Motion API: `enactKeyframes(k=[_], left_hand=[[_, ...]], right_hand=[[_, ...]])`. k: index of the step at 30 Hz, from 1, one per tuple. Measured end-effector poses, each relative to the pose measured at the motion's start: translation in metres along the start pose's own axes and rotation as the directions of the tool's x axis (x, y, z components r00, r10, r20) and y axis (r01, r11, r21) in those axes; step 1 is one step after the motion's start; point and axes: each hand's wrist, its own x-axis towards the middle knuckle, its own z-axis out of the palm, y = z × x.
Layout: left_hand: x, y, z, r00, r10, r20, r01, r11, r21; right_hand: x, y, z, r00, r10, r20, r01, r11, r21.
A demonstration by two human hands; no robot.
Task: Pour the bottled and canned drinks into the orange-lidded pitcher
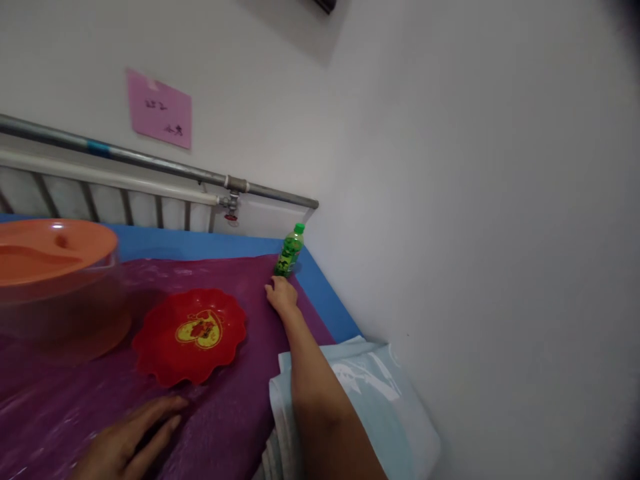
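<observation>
My right hand (283, 295) reaches far out over the purple plastic cover, its fingers loosely curved. It is right by the base of a green-capped plastic bottle (290, 251) with a green label; whether it touches the bottle I cannot make out. The bottle stands near the table's far corner, leaning slightly right in view. My left hand (131, 437) is low at the front, fingers stretched out and holding nothing. Just beyond it lies a red scalloped plate (163, 340) with a yellow heart-shaped print.
A clear container with an orange lid (60, 250) stands at the left. Folded light-blue cloth (385, 400) lies under my right forearm, against the right wall. Purple plastic (235, 413) covers the blue table (330, 303). Behind run a metal pipe (170, 168) and a radiator (115, 200).
</observation>
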Motion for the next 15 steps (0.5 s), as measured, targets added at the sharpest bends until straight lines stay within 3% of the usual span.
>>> enactKeyframes(k=[3,6,9,11,13,14,15], left_hand=[[0.008,0.039,-0.011,0.990,0.138,0.004,-0.137,0.987,-0.080],[0.016,0.068,-0.025,0.966,0.231,-0.114,-0.234,0.972,-0.016],[0.016,0.080,-0.056,0.916,0.274,-0.295,-0.243,0.960,0.136],[0.007,0.090,-0.093,0.849,0.294,-0.438,-0.211,0.950,0.229],[-0.004,0.101,-0.140,0.747,0.270,-0.608,-0.096,0.948,0.303],[-0.008,0.105,-0.165,0.647,0.246,-0.722,0.067,0.925,0.374],[-0.011,0.108,-0.191,0.581,0.228,-0.781,0.227,0.876,0.425]], right_hand=[[-0.014,-0.006,-0.009,0.992,-0.090,-0.092,0.100,0.990,0.101],[-0.022,-0.023,-0.024,0.957,-0.201,-0.209,0.249,0.938,0.242],[-0.039,-0.058,-0.049,0.900,-0.306,-0.311,0.407,0.844,0.350],[-0.067,-0.087,-0.071,0.820,-0.401,-0.408,0.553,0.737,0.388],[-0.102,-0.115,-0.093,0.741,-0.494,-0.455,0.666,0.631,0.398],[-0.118,-0.127,-0.102,0.707,-0.536,-0.462,0.705,0.586,0.398],[-0.131,-0.137,-0.109,0.671,-0.560,-0.486,0.740,0.545,0.394]])
